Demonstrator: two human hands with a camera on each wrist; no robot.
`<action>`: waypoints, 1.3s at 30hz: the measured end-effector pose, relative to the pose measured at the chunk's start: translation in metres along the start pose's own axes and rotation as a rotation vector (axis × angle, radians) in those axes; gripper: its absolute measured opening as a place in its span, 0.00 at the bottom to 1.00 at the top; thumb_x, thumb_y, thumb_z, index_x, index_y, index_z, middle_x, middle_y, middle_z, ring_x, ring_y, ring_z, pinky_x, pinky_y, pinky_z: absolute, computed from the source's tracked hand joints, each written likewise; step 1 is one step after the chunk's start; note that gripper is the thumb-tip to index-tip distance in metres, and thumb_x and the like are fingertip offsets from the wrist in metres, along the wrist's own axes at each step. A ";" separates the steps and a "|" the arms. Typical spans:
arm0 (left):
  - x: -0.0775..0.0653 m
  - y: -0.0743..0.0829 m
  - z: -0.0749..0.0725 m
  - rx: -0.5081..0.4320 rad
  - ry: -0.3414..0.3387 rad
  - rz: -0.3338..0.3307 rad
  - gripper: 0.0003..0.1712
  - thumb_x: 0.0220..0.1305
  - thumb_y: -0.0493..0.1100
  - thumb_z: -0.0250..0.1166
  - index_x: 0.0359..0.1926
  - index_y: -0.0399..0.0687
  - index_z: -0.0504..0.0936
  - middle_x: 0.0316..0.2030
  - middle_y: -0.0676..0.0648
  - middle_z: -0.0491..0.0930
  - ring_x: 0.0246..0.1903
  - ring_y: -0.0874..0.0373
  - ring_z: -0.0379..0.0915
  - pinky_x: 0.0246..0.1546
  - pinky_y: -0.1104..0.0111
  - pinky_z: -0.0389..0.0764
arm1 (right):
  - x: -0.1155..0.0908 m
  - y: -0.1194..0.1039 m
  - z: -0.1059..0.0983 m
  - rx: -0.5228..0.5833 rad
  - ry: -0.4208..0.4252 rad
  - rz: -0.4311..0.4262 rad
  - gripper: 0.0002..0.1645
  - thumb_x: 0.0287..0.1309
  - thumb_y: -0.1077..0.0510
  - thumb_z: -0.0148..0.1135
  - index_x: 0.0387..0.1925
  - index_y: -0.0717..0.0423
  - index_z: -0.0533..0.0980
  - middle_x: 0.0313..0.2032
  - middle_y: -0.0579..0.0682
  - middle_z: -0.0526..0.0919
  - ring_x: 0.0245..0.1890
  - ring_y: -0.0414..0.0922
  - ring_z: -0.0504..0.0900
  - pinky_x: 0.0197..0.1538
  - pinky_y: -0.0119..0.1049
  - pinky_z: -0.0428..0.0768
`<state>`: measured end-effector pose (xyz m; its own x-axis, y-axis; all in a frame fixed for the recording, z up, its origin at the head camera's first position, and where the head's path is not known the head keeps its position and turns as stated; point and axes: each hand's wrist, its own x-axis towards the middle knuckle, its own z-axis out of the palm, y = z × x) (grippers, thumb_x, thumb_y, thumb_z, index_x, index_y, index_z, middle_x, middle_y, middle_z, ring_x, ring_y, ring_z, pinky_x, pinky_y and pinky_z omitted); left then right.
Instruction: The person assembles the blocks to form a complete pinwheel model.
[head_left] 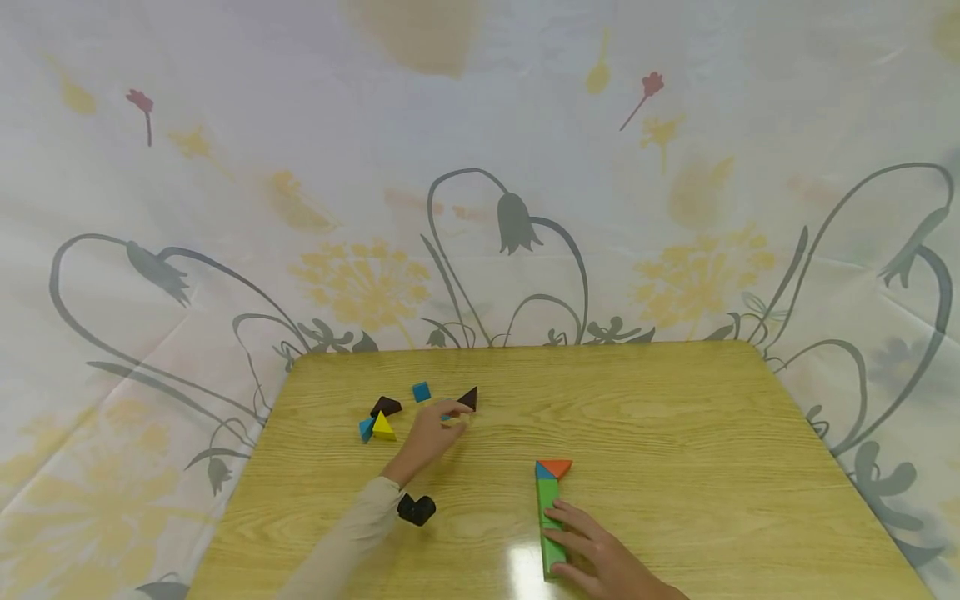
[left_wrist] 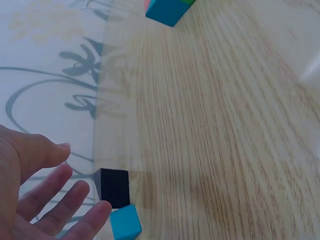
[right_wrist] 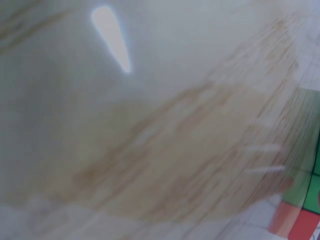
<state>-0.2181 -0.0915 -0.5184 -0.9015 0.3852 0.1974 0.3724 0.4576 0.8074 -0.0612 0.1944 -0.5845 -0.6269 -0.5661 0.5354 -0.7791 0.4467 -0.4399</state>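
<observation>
Head: black block (head_left: 471,397) just past the nearer left hand (head_left: 431,431) — right hand (head_left: 596,550) rests, fingers extended, on green row (head_left: 549,498), which runs away from the person. Left wrist: parted fingers, holding nothing, blue block (left_wrist: 126,222) beside the black. Right wrist: row at the edge.

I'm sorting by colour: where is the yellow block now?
In the head view, the yellow block sits left of the left hand, with a blue block at its left and a dark block just behind.
</observation>
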 end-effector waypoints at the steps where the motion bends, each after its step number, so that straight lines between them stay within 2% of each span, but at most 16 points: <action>1: 0.001 -0.001 -0.001 0.000 0.006 0.000 0.12 0.61 0.31 0.63 0.47 0.37 0.82 0.47 0.39 0.78 0.46 0.41 0.73 0.40 0.60 0.82 | 0.000 0.000 0.000 0.001 -0.004 0.004 0.25 0.55 0.55 0.67 0.54 0.62 0.76 0.59 0.61 0.71 0.60 0.59 0.67 0.57 0.39 0.74; 6: 0.003 -0.009 -0.003 0.018 0.049 -0.011 0.13 0.60 0.29 0.63 0.46 0.34 0.82 0.45 0.38 0.79 0.44 0.40 0.74 0.38 0.60 0.82 | -0.001 0.001 -0.001 -0.005 -0.013 0.007 0.26 0.56 0.55 0.67 0.54 0.62 0.76 0.59 0.60 0.71 0.61 0.59 0.67 0.58 0.39 0.74; 10: 0.004 -0.016 -0.005 0.015 0.076 -0.027 0.13 0.59 0.28 0.63 0.46 0.33 0.81 0.44 0.37 0.78 0.44 0.40 0.73 0.37 0.59 0.81 | -0.001 0.001 -0.001 -0.011 0.001 -0.028 0.26 0.55 0.56 0.68 0.53 0.64 0.76 0.58 0.62 0.71 0.60 0.59 0.68 0.58 0.38 0.73; 17: 0.005 -0.023 -0.008 -0.009 0.115 -0.044 0.13 0.58 0.27 0.64 0.46 0.32 0.81 0.45 0.37 0.78 0.45 0.39 0.73 0.40 0.55 0.80 | 0.000 0.001 -0.001 -0.004 0.011 -0.041 0.25 0.55 0.56 0.67 0.53 0.65 0.76 0.57 0.63 0.71 0.60 0.59 0.68 0.60 0.35 0.71; 26: 0.010 -0.037 -0.008 0.017 0.135 -0.125 0.14 0.57 0.27 0.63 0.46 0.35 0.82 0.48 0.37 0.76 0.47 0.39 0.72 0.45 0.51 0.77 | 0.000 0.002 0.001 -0.002 0.019 -0.042 0.25 0.55 0.56 0.67 0.53 0.64 0.76 0.57 0.63 0.71 0.60 0.58 0.68 0.60 0.34 0.71; 33: 0.016 -0.046 -0.005 0.055 0.144 -0.098 0.15 0.56 0.27 0.64 0.46 0.35 0.82 0.46 0.36 0.76 0.42 0.41 0.72 0.38 0.54 0.77 | 0.000 -0.001 0.001 0.000 0.018 -0.032 0.25 0.55 0.56 0.68 0.53 0.63 0.76 0.58 0.62 0.71 0.60 0.58 0.68 0.59 0.35 0.72; 39: 0.022 -0.049 -0.002 0.082 0.094 -0.069 0.16 0.57 0.27 0.62 0.48 0.34 0.81 0.49 0.35 0.74 0.46 0.40 0.70 0.40 0.54 0.77 | 0.000 0.001 0.002 0.004 0.022 -0.044 0.25 0.55 0.57 0.68 0.53 0.65 0.76 0.57 0.63 0.71 0.60 0.58 0.68 0.62 0.31 0.68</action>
<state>-0.2568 -0.1075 -0.5524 -0.9409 0.2753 0.1973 0.3219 0.5458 0.7736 -0.0623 0.1938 -0.5862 -0.5921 -0.5693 0.5703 -0.8059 0.4187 -0.4187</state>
